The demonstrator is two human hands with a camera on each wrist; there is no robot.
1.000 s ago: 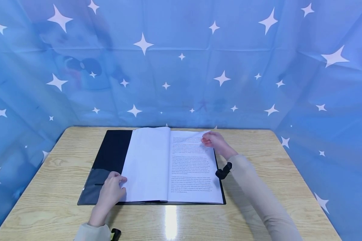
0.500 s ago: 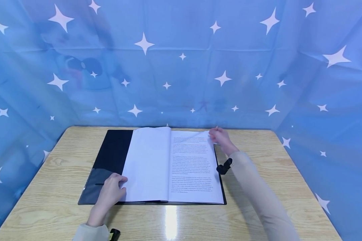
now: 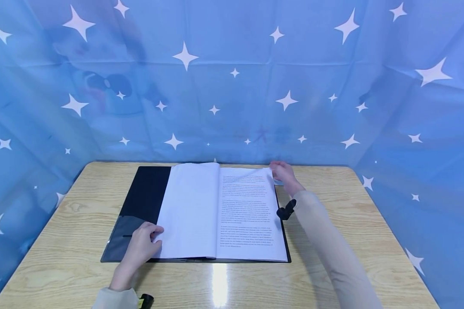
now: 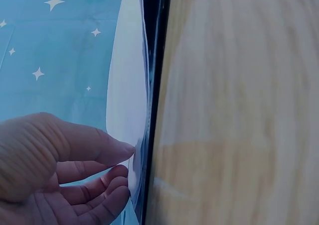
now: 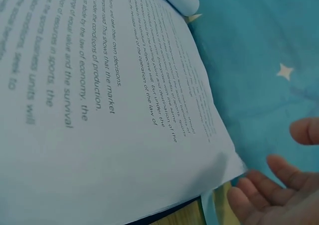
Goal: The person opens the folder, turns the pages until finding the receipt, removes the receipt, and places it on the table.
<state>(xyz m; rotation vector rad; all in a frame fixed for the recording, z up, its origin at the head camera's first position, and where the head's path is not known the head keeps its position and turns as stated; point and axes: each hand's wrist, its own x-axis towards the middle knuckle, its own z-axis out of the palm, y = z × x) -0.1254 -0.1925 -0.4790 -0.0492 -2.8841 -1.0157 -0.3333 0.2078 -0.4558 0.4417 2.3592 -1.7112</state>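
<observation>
A black file folder (image 3: pixel 147 184) lies spread out on the table with a stack of paper in it. On its left is a blank-looking page (image 3: pixel 187 210); on its right is a printed page (image 3: pixel 245 214). My left hand (image 3: pixel 141 242) rests at the blank page's lower left edge, thumb and fingertips touching the paper in the left wrist view. At the printed page's upper right corner is my right hand (image 3: pixel 284 174). In the right wrist view, its fingertips (image 5: pixel 259 177) meet the corner from outside, with the thumb well apart.
A clear pocket (image 3: pixel 123 227) covers the folder's lower left. A pale blue strip (image 5: pixel 209 210) shows under the printed page's corner. The wooden table (image 3: pixel 352 240) extends on both sides, with a blue star-patterned curtain (image 3: pixel 232 107) behind it.
My right hand has moved from over the printed page's upper right part outward to its corner. My left hand stays at the left page edge.
</observation>
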